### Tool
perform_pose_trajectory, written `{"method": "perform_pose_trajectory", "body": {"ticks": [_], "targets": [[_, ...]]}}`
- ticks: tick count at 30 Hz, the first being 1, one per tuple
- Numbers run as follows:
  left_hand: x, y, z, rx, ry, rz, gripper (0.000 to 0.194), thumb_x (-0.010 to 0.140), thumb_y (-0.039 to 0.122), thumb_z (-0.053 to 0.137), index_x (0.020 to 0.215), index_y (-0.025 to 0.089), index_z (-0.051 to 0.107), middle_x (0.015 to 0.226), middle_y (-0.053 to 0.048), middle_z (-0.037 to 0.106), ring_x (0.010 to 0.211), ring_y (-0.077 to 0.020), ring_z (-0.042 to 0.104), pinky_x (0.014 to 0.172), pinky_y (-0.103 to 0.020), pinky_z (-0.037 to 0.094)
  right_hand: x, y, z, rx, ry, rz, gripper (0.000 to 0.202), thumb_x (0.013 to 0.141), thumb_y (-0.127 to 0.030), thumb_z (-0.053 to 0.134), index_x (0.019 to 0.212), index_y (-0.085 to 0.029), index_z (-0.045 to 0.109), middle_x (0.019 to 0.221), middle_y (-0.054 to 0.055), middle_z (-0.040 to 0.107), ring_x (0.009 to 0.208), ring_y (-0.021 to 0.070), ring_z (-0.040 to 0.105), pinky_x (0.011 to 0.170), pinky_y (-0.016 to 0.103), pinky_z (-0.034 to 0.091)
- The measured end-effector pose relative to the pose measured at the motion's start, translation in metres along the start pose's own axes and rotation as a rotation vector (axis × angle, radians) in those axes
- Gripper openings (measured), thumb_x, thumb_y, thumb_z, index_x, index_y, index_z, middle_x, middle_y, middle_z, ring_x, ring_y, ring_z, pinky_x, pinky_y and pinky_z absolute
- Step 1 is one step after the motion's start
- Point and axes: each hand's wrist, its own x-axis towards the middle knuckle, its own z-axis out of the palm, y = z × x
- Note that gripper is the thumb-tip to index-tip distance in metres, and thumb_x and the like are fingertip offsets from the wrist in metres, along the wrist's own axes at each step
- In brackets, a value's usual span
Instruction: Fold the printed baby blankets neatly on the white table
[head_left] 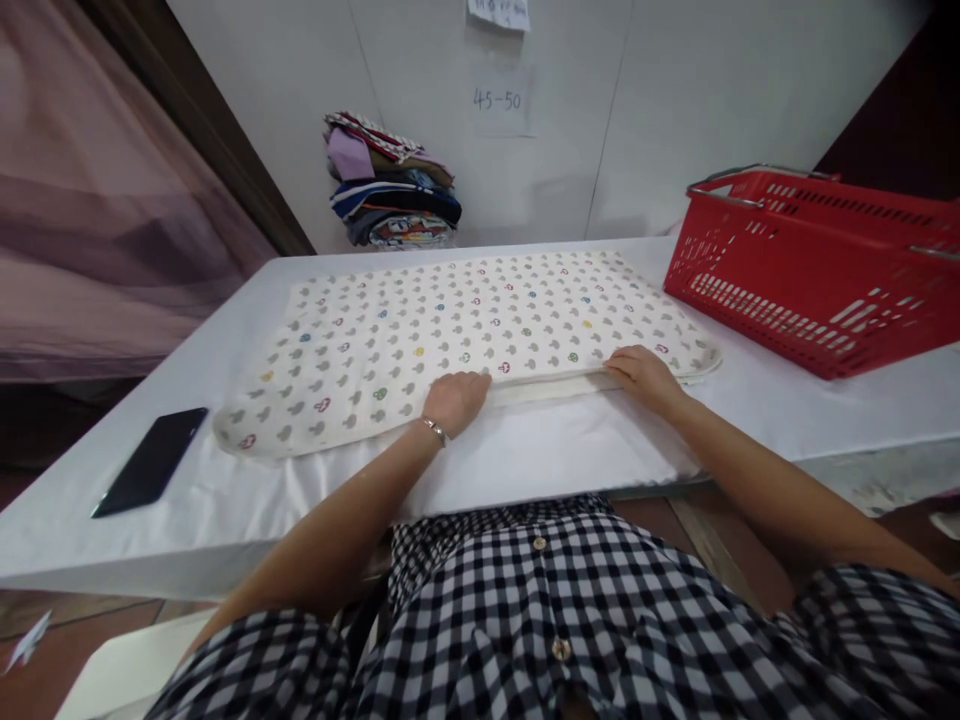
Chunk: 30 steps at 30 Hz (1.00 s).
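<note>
A cream cloth [465,320] printed with small grey and coloured mushrooms lies spread across the white-covered table. It looks doubled, since a second layer shows under its near edge. My left hand [456,399], with a bracelet at the wrist, is closed on that edge a little left of the middle. Farther right, my right hand [643,376] pinches the same edge between thumb and fingers. Between the two hands the edge runs nearly straight and slightly raised. The cloth's near corners curve round on both sides.
A red plastic basket [810,270] with metal handles stands at the right. A black phone [152,462] lies at the left. Behind the table rises a stack of folded clothes [394,185] against the wall. A white tablecloth [540,455] covers the table to its front edge.
</note>
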Motion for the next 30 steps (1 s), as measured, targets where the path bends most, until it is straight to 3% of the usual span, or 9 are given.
{"method": "perform_pose_trajectory", "body": {"ticks": [3, 7, 11, 18, 24, 30], "targets": [[0.004, -0.004, 0.002, 0.028, 0.028, -0.019, 0.025, 0.091, 0.015, 0.036, 0.096, 0.018, 0.06, 0.083, -0.007, 0.064, 0.08, -0.0181, 0.058, 0.066, -0.031, 0.039, 0.0, -0.003, 0.005, -0.017, 0.077, 0.059, 0.027, 0.091, -0.029, 0.043, 0.093, -0.021, 0.069, 0.096, 0.009, 0.064, 0.09, 0.0238, 0.056, 0.081, 0.038, 0.045], [-0.008, -0.002, 0.012, -0.033, 0.004, 0.097, 0.022, 0.09, 0.015, 0.04, 0.096, 0.018, 0.061, 0.093, -0.007, 0.064, 0.085, -0.0189, 0.056, 0.067, -0.031, 0.039, -0.01, -0.003, 0.015, -0.022, -0.064, -0.045, 0.027, 0.09, -0.027, 0.044, 0.091, -0.021, 0.07, 0.098, 0.008, 0.065, 0.091, 0.0236, 0.056, 0.08, 0.038, 0.045], [-0.02, 0.001, 0.017, 0.002, 0.067, 0.1, 0.024, 0.092, 0.018, 0.037, 0.096, 0.018, 0.061, 0.098, -0.006, 0.062, 0.086, -0.0181, 0.054, 0.068, -0.031, 0.039, -0.017, -0.001, 0.017, -0.043, -0.055, -0.068, 0.026, 0.09, -0.028, 0.045, 0.092, -0.021, 0.07, 0.098, 0.008, 0.064, 0.091, 0.023, 0.054, 0.078, 0.036, 0.045], [-0.019, 0.005, 0.012, 0.059, 0.076, 0.143, 0.026, 0.093, 0.018, 0.036, 0.086, 0.017, 0.061, 0.083, -0.007, 0.059, 0.081, -0.0191, 0.051, 0.069, -0.034, 0.036, -0.013, -0.007, 0.009, -0.136, -0.169, -0.112, 0.028, 0.09, -0.023, 0.042, 0.094, -0.02, 0.069, 0.094, 0.008, 0.064, 0.088, 0.0228, 0.054, 0.075, 0.034, 0.043], [-0.02, 0.005, 0.006, -0.023, -0.01, 0.136, 0.017, 0.09, 0.023, 0.044, 0.095, 0.017, 0.06, 0.088, -0.007, 0.059, 0.083, -0.0205, 0.052, 0.07, -0.035, 0.036, -0.013, -0.004, 0.0, -0.119, -0.251, -0.195, 0.029, 0.09, -0.022, 0.039, 0.102, -0.02, 0.065, 0.1, 0.01, 0.064, 0.091, 0.0237, 0.056, 0.077, 0.036, 0.044], [-0.02, 0.006, 0.011, 0.029, 0.012, 0.178, 0.024, 0.09, 0.01, 0.035, 0.094, 0.015, 0.058, 0.084, -0.009, 0.058, 0.079, -0.0203, 0.051, 0.072, -0.037, 0.036, -0.005, -0.009, 0.0, -0.209, -0.335, -0.197, 0.027, 0.087, -0.016, 0.04, 0.092, -0.02, 0.067, 0.094, 0.011, 0.066, 0.083, 0.0234, 0.059, 0.072, 0.034, 0.043]]}}
